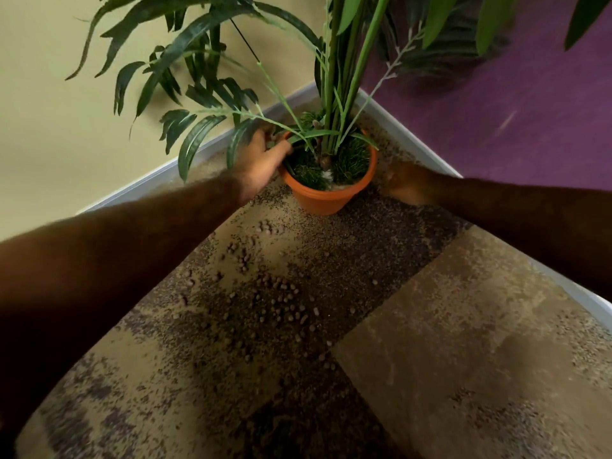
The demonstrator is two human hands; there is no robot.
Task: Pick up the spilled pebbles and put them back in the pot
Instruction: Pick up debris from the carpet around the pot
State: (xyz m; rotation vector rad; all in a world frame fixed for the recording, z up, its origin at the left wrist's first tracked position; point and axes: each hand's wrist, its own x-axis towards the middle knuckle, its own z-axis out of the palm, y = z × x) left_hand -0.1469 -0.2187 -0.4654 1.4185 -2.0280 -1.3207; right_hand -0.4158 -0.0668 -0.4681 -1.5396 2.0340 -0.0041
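Note:
An orange plastic pot (326,202) with a tall green artificial plant stands on the carpet in the corner of the room. Brown pebbles (281,301) lie scattered on the carpet in front of it, several in a loose cluster and a few nearer the pot (243,256). My left hand (261,160) is at the pot's left rim, thumb over the edge and fingers behind it under a leaf. My right hand (409,183) is low beside the pot's right side, blurred and in shadow; its fingers are not clear.
A yellow wall (66,111) and a purple wall (513,111) meet behind the pot, with a pale skirting board (185,167) along both. Long leaves (198,137) hang over my left hand. The carpet is patterned brown and tan.

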